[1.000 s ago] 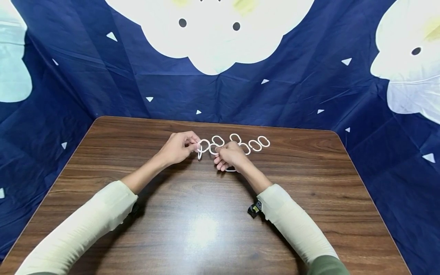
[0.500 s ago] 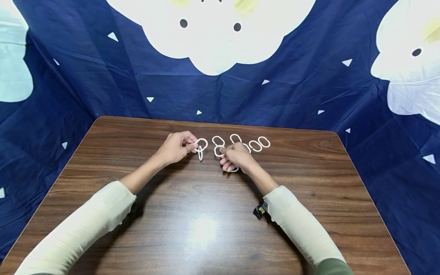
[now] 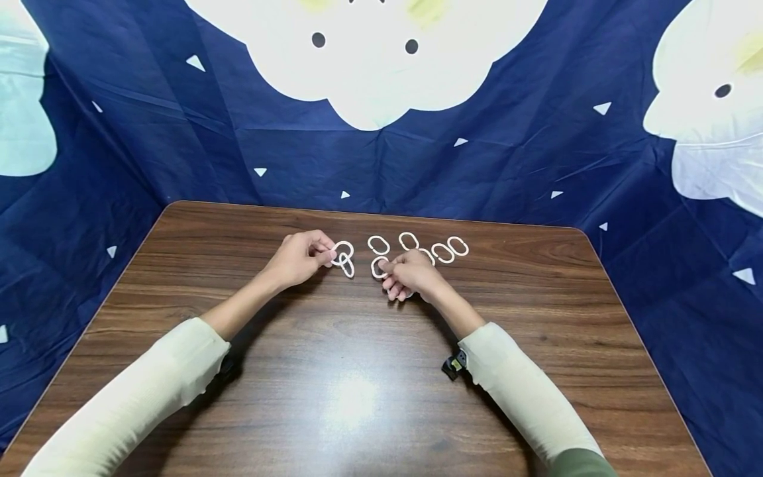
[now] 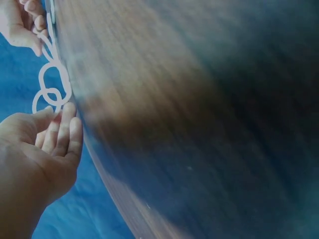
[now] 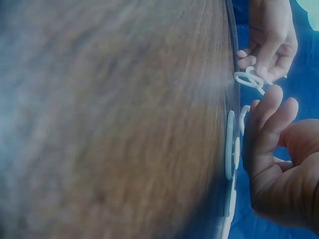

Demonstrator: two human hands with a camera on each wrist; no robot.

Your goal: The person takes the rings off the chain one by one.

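My left hand (image 3: 298,260) pinches a white oval link (image 3: 344,242) between thumb and fingers, above the table. A second white link (image 3: 352,270) hangs through it; the left wrist view shows the two joined links (image 4: 41,74) overlapping. To the right, my right hand (image 3: 415,273) pinches another white link (image 3: 373,267) by its right side, thumb and index finger together. A gap separates this link from the joined pair. Another link, partly hidden, lies beneath the right hand's fingers. In the right wrist view the right hand (image 5: 286,159) covers most of its own link.
Several loose white links lie on the brown wooden table (image 3: 357,344): one link (image 3: 374,237) behind the right hand's link, another (image 3: 407,232) farther right, and a pair at the right end, including one link (image 3: 457,237). A blue patterned cloth (image 3: 286,159) hangs behind the table.
My left hand has drawn left with its joined pair, which earlier overlapped the right hand's link. My right hand has shifted slightly right and nearer, still holding its link.
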